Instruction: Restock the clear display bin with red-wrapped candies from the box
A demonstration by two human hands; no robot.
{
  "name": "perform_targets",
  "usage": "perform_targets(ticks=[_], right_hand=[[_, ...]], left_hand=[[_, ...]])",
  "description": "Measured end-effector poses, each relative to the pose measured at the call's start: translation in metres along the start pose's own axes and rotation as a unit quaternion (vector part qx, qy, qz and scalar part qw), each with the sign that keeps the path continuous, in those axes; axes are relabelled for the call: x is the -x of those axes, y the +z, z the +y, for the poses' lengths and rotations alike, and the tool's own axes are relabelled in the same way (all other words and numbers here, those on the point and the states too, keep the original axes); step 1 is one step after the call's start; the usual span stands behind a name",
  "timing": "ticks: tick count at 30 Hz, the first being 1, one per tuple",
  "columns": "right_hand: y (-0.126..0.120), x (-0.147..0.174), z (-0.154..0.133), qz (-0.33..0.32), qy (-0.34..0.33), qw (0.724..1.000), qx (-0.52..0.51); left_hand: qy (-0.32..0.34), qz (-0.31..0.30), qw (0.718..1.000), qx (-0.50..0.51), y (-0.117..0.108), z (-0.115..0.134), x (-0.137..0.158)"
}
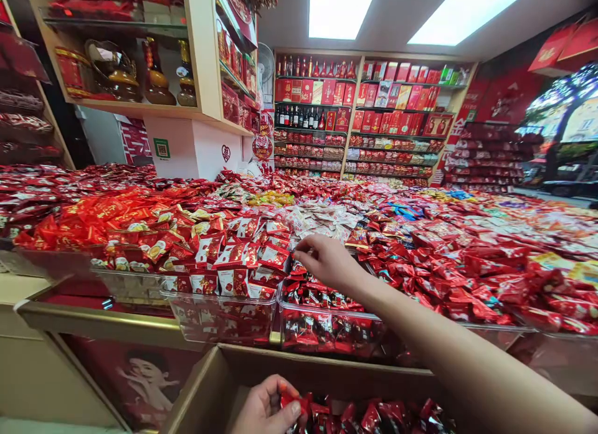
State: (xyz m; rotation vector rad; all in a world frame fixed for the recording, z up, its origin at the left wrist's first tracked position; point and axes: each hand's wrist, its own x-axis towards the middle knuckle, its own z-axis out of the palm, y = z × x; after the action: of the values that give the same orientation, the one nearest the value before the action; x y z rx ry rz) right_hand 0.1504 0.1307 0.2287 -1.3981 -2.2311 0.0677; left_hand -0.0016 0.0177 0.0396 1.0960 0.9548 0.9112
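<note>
Left hand (pixel 264 408) pinches red-wrapped candy (pixel 294 404) in cardboard box (pixel 355 370); right hand (pixel 327 259) curled above clear bin (pixel 327 309), grip unclear.

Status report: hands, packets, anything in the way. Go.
Left hand in cardboard box, holding red packet. Right hand over plastic bin, grip unclear. Right forearm partly hides bin.

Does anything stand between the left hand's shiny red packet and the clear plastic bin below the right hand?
Yes: beyond the packet come the far wall of the brown cardboard box and the front wall of the bin. The right hand reaches over the bin.
</note>
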Motion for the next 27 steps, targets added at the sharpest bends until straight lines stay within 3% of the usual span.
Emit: perform_targets(ticks=[3, 4, 6, 9, 12, 16, 22, 27], right_hand=[[-0.004, 0.069, -0.017, -0.031, -0.125, 0.982, -0.135], [0.004, 0.094, -0.018, -0.072, -0.103, 0.978, -0.165], [0.029, 0.139, -0.013, -0.122, 0.016, 0.977, -0.176], [0.07, 0.175, 0.002, -0.2, 0.119, 0.946, -0.227], [0.092, 0.176, 0.012, -0.249, 0.149, 0.905, -0.312], [0.095, 0.167, 0.014, -0.279, 0.163, 0.875, -0.36], [0.1, 0.175, 0.015, -0.284, 0.149, 0.862, -0.392], [0.105, 0.176, 0.02, -0.317, 0.177, 0.766, -0.53]], left_hand=[[0.011, 0.057, 0.998, 0.035, 0.005, 0.009, 0.004], [0.006, 0.076, 0.996, 0.057, 0.008, 0.012, 0.006], [-0.021, 0.091, 0.99, 0.105, 0.014, 0.019, 0.009], [-0.037, 0.086, 0.984, 0.15, 0.022, 0.023, 0.011], [-0.031, 0.076, 0.985, 0.152, 0.027, 0.021, 0.012], [-0.026, 0.075, 0.988, 0.132, 0.028, 0.021, 0.013], [-0.042, 0.08, 0.985, 0.147, 0.026, 0.028, 0.013], [-0.055, 0.091, 0.966, 0.234, 0.026, 0.029, 0.013]])
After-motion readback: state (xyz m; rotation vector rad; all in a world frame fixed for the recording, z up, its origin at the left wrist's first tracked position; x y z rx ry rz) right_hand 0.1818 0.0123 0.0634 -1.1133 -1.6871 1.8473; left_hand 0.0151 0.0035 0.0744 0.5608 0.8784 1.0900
